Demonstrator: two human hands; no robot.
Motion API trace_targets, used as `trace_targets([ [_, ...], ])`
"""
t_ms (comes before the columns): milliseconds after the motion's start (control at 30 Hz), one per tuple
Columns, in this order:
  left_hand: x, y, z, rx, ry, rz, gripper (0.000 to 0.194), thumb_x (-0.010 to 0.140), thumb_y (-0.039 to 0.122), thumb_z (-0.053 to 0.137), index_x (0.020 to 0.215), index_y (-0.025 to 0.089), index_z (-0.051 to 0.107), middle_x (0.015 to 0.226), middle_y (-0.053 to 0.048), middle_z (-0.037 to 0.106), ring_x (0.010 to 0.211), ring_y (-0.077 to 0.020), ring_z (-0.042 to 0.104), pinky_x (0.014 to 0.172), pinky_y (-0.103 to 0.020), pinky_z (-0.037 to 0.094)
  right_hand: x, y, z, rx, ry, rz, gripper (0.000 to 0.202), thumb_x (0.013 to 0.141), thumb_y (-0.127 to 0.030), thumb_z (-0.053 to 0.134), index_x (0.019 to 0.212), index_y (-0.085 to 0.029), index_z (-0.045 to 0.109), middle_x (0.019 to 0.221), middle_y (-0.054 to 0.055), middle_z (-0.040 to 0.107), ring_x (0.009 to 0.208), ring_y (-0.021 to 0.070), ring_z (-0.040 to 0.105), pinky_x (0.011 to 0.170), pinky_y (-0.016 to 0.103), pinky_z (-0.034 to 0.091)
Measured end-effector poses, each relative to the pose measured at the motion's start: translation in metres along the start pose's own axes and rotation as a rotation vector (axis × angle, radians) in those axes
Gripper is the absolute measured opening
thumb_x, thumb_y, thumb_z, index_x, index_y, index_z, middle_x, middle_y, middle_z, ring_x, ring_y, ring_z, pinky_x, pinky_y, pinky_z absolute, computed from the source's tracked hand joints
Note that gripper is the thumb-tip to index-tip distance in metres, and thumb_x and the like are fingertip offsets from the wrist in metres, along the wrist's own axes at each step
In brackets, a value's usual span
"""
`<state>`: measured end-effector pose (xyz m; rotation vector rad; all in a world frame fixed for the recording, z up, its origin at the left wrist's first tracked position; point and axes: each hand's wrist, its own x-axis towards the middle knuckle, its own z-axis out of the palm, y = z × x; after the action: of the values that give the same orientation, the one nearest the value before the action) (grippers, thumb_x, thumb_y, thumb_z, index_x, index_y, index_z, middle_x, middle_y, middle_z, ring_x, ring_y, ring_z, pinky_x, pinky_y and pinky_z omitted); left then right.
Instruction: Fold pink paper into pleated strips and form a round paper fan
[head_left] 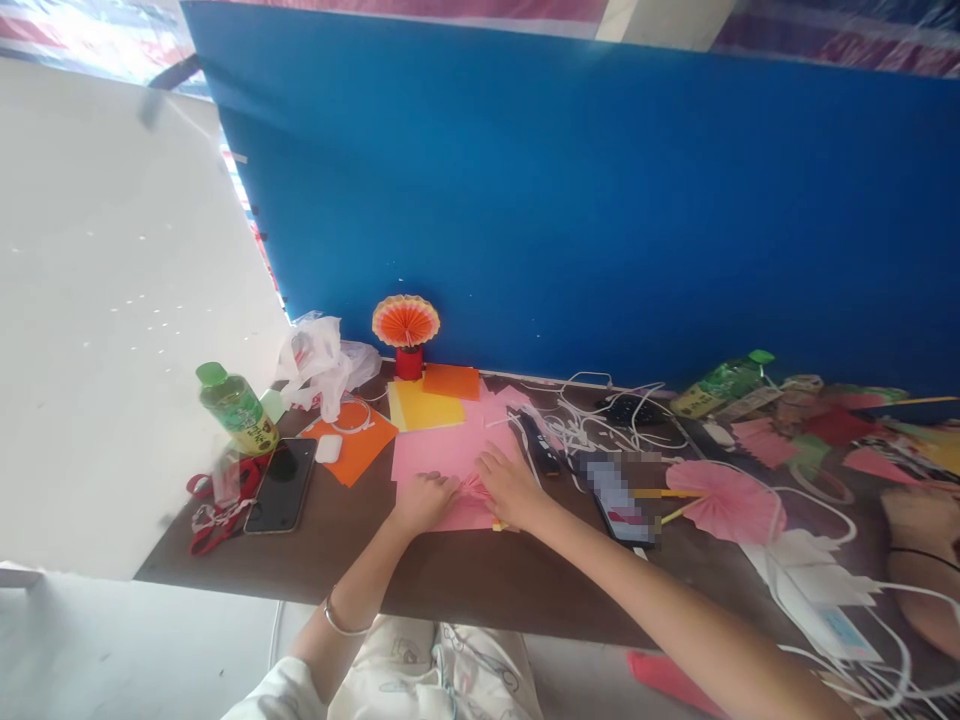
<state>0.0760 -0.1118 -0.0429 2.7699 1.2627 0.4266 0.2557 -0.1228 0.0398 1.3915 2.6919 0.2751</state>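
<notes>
Pink paper sheets (431, 450) lie on the brown table near its front edge. A small pleated pink paper (472, 487) is on top of them, between my hands. My left hand (426, 502) rests at its left end, with the fingers closed on it. From the right, my right hand (511, 488) holds the other end, its fingers bent over the folds. Yellow paper (425, 405) and orange paper (451, 381) overlap the back of the pink sheets. Behind them an orange pleated fan (406, 322) stands upright in a red holder (409, 362).
At the left are a green-capped bottle (238, 408), a dark phone (281, 487), a red lanyard and a white case (328, 448) on orange paper. Rightward lie tangled white cables, another phone (619, 500), a pink fan (739, 502) and another person's arm (926, 560).
</notes>
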Motion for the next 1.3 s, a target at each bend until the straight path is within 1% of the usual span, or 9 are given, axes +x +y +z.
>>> trace_targets([
  [233,0.0,-0.001,-0.003,-0.027,-0.004,-0.003,0.026,0.091,0.033,0.038,0.086,0.017,0.058,0.069,-0.006,0.063,0.067,-0.0171,0.059,0.057,-0.025,0.036,0.004,0.008,-0.008,-0.092,-0.059,-0.109,0.008,0.074,-0.019,0.059,0.079,-0.015,0.063,0.078,0.008,0.062,0.079,0.0231,0.054,0.106,0.051,0.014],
  [467,-0.001,0.005,-0.004,-0.11,0.099,0.036,0.026,0.085,0.039,0.046,0.081,0.016,0.058,0.075,-0.006,0.064,0.071,-0.0185,0.059,0.061,-0.028,0.04,0.009,0.0,-0.013,-0.057,-0.086,-0.167,0.009,0.065,-0.01,0.064,0.07,-0.017,0.067,0.072,0.006,0.064,0.077,0.0224,0.055,0.109,0.049,0.004],
  [567,0.002,0.006,-0.002,-0.135,0.068,0.011,0.027,0.086,0.04,0.045,0.084,0.016,0.059,0.076,-0.007,0.066,0.07,-0.0184,0.06,0.062,-0.028,0.042,0.009,0.0,-0.012,-0.018,-0.05,-0.159,0.011,0.07,-0.014,0.063,0.08,-0.016,0.067,0.08,0.008,0.066,0.086,0.0245,0.056,0.109,0.049,0.009],
  [700,0.005,0.001,0.002,-0.101,-0.026,-0.141,0.027,0.087,0.037,0.045,0.092,0.014,0.058,0.071,-0.008,0.066,0.064,-0.0194,0.062,0.059,-0.027,0.041,0.004,0.011,-0.017,0.224,0.131,-0.063,0.04,0.08,-0.03,0.055,0.118,-0.017,0.054,0.123,0.012,0.054,0.119,0.0283,0.043,0.105,0.047,0.027],
  [767,0.006,-0.001,0.003,-0.085,-0.037,-0.19,0.029,0.087,0.038,0.045,0.097,0.013,0.056,0.07,-0.01,0.066,0.063,-0.0212,0.062,0.057,-0.027,0.041,-0.001,0.019,-0.019,0.388,0.211,0.056,0.039,0.086,-0.033,0.045,0.123,-0.022,0.049,0.13,0.009,0.05,0.123,0.0269,0.041,0.102,0.047,0.032],
  [867,0.006,-0.002,0.006,-0.084,-0.047,-0.208,0.033,0.088,0.04,0.043,0.1,0.012,0.054,0.071,-0.011,0.066,0.065,-0.0231,0.063,0.057,-0.028,0.042,-0.009,0.028,-0.019,0.676,0.235,0.32,0.034,0.087,-0.034,0.041,0.118,-0.024,0.051,0.121,0.008,0.056,0.113,0.0252,0.051,0.093,0.045,0.043],
  [967,0.005,-0.001,0.008,-0.093,-0.066,-0.191,0.036,0.088,0.043,0.041,0.104,0.012,0.051,0.072,-0.012,0.066,0.066,-0.0243,0.064,0.059,-0.029,0.043,-0.011,0.029,-0.014,0.99,0.144,0.494,0.035,0.083,-0.042,0.049,0.11,-0.022,0.056,0.11,0.009,0.062,0.1,0.0238,0.059,0.085,0.041,0.049],
  [1133,0.003,0.002,0.011,-0.121,-0.102,-0.093,0.037,0.091,0.041,0.034,0.108,0.012,0.049,0.083,-0.014,0.067,0.071,-0.0249,0.064,0.061,-0.031,0.044,-0.002,0.026,-0.009,1.227,0.146,0.488,0.029,0.073,-0.039,0.062,0.093,-0.019,0.063,0.098,0.007,0.065,0.089,0.0204,0.061,0.082,0.039,0.049],
  [1300,0.002,0.002,0.014,-0.168,-0.072,-0.054,0.038,0.092,0.041,0.033,0.106,0.011,0.051,0.081,-0.015,0.066,0.07,-0.0252,0.064,0.064,-0.032,0.045,0.004,0.03,-0.007,1.309,0.124,0.498,0.029,0.067,-0.029,0.064,0.095,-0.019,0.062,0.097,0.006,0.064,0.089,0.0195,0.06,0.08,0.037,0.048],
])
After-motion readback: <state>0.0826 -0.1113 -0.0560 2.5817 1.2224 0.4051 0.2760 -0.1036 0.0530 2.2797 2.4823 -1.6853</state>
